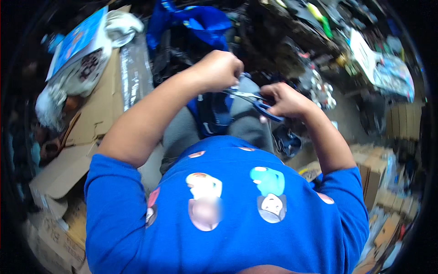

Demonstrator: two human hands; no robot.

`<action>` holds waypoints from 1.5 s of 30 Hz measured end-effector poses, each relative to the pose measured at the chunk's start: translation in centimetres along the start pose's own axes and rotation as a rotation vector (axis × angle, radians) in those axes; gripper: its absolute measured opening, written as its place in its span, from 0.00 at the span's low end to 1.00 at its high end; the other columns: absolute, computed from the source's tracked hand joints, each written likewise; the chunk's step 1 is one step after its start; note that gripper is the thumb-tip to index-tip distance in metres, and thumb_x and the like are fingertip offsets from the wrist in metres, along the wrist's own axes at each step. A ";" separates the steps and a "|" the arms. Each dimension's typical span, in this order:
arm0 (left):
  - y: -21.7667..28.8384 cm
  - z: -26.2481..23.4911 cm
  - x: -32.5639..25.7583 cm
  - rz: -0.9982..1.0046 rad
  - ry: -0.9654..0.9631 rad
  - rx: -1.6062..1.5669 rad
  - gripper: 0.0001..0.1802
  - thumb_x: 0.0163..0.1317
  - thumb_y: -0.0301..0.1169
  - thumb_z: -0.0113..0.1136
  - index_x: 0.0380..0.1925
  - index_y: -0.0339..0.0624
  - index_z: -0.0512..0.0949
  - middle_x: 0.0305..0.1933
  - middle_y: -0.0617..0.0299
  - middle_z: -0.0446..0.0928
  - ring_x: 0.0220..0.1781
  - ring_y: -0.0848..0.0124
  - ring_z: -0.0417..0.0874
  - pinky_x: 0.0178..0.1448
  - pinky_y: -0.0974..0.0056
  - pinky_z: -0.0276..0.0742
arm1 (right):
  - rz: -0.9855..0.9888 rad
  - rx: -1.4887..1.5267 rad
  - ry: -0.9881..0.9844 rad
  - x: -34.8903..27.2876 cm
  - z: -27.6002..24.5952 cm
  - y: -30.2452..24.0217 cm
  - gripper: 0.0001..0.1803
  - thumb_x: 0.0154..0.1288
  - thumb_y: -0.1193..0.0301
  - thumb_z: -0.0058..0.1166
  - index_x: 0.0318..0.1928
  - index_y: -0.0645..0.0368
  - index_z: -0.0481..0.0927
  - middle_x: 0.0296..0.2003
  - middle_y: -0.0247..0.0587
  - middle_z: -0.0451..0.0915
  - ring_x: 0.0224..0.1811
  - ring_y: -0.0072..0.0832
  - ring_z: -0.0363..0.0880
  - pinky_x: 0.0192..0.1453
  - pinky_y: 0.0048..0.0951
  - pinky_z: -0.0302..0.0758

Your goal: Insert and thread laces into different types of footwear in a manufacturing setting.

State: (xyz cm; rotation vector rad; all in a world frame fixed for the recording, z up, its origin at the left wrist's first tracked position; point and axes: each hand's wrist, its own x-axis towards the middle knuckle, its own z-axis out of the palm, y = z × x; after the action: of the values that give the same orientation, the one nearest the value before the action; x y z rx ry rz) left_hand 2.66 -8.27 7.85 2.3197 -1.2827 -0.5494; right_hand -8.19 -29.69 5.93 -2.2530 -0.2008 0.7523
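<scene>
I judge the scissors (256,102) light and stiff, best held by the handles, which my right hand (288,100) curls around; beyond their blades (242,94) my left hand (218,71) is closed, contents unclear.

Two bare hands, the left hand (221,69) and the right hand (288,101), are showing above two grey trouser legs (180,132), with one pair of blue-handled scissors (263,108) appearing. One blue shirt (219,246) is carrying two large cartoon figures (271,180) on its front. One crumpled blue plastic piece (211,22) is brightening the background, while one flat blue-covered item (81,43) and one white bundle (122,26) are lying at upper left. Several cardboard pieces (99,107) are flanking both sides, overlap hiding their exact number.
</scene>
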 end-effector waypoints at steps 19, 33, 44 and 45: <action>-6.2 -4.1 -2.2 -0.175 0.247 -0.693 0.05 0.60 0.27 0.59 0.33 0.37 0.77 0.30 0.65 0.78 0.32 0.78 0.78 0.38 0.71 0.75 | -0.043 0.251 0.953 -3.4 -12.1 6.1 0.17 0.64 0.65 0.57 0.48 0.66 0.79 0.36 0.35 0.82 0.37 0.17 0.76 0.43 0.21 0.72; -16.0 -6.6 -25.1 -1.051 0.551 0.109 0.09 0.50 0.30 0.68 0.30 0.38 0.83 0.27 0.50 0.82 0.28 0.64 0.84 0.38 0.59 0.77 | 0.463 -0.677 0.839 3.3 -26.8 14.3 0.34 0.61 0.41 0.49 0.49 0.61 0.80 0.42 0.59 0.81 0.50 0.50 0.79 0.54 0.43 0.72; -19.4 -3.7 -28.6 -1.207 0.537 0.213 0.14 0.51 0.31 0.66 0.40 0.42 0.84 0.39 0.45 0.82 0.43 0.53 0.84 0.51 0.56 0.77 | 0.394 -0.641 0.810 4.4 -24.8 12.8 0.28 0.64 0.49 0.50 0.51 0.60 0.80 0.43 0.57 0.82 0.49 0.48 0.81 0.54 0.40 0.73; -20.3 -3.7 -29.0 -1.213 0.579 0.094 0.16 0.52 0.32 0.66 0.42 0.41 0.84 0.37 0.48 0.83 0.38 0.56 0.84 0.47 0.57 0.78 | 0.373 -0.630 0.823 4.1 -25.1 13.2 0.27 0.64 0.50 0.51 0.51 0.60 0.80 0.42 0.57 0.82 0.49 0.48 0.81 0.54 0.39 0.73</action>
State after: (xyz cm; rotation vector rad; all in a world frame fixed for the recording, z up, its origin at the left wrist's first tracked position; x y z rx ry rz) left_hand 4.23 27.04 3.69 2.8134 0.4531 -0.0909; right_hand 8.50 -52.80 8.73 -3.0422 0.4496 -0.1576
